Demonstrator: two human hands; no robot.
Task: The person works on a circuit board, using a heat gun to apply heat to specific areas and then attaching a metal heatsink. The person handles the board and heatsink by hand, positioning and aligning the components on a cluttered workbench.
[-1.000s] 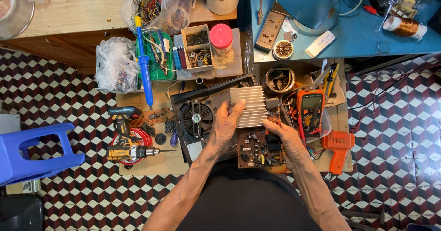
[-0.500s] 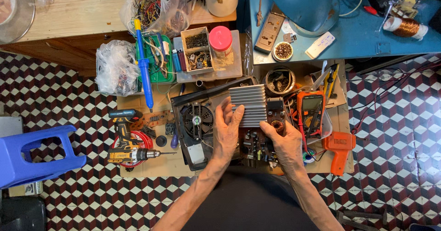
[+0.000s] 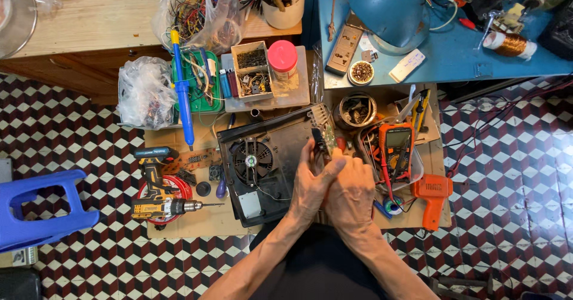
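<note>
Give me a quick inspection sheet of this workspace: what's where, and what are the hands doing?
Surface: cardboard sheet on a chequered tile floor.
Job's things: circuit board tilted on edge, over an open black case with a fan.
Clutter: cordless drill, orange meter, orange heat gun, blue solder sucker, parts tray.
Hands: left hand and right hand both grip the board, pressed together.
Cables: loose wires in a plastic bag; meter leads.
Surroundings: blue stool, wooden bench, blue table with lamp.
</note>
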